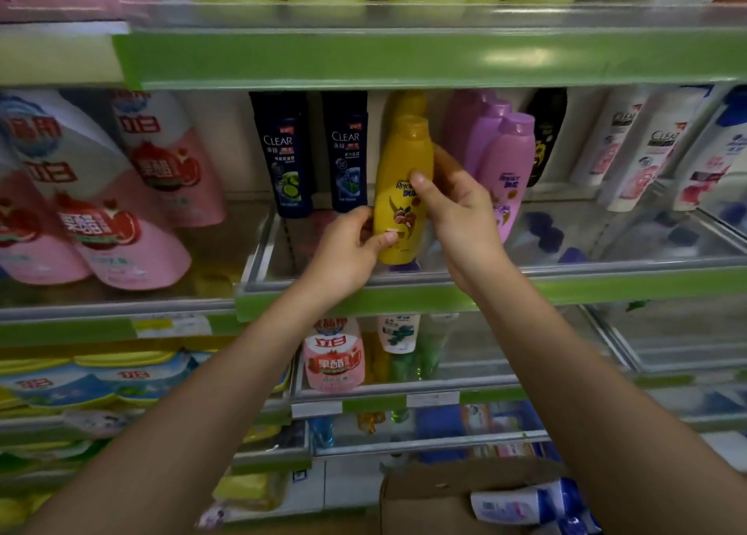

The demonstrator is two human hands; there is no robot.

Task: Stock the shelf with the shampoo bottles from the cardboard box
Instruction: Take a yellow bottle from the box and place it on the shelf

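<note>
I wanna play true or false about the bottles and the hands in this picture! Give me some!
1. Both hands hold the yellow bottle. True: the left hand and right hand grip it.
2. The yellow bottle lies flat on the shelf. False: it stands upright.
3. Purple bottles stand just right of the yellow one. True.
4. The two dark Clear bottles are right of the yellow one. False: they are on its left.
5. The cardboard box sits on the top shelf. False: it is low down, below the arms.
</note>
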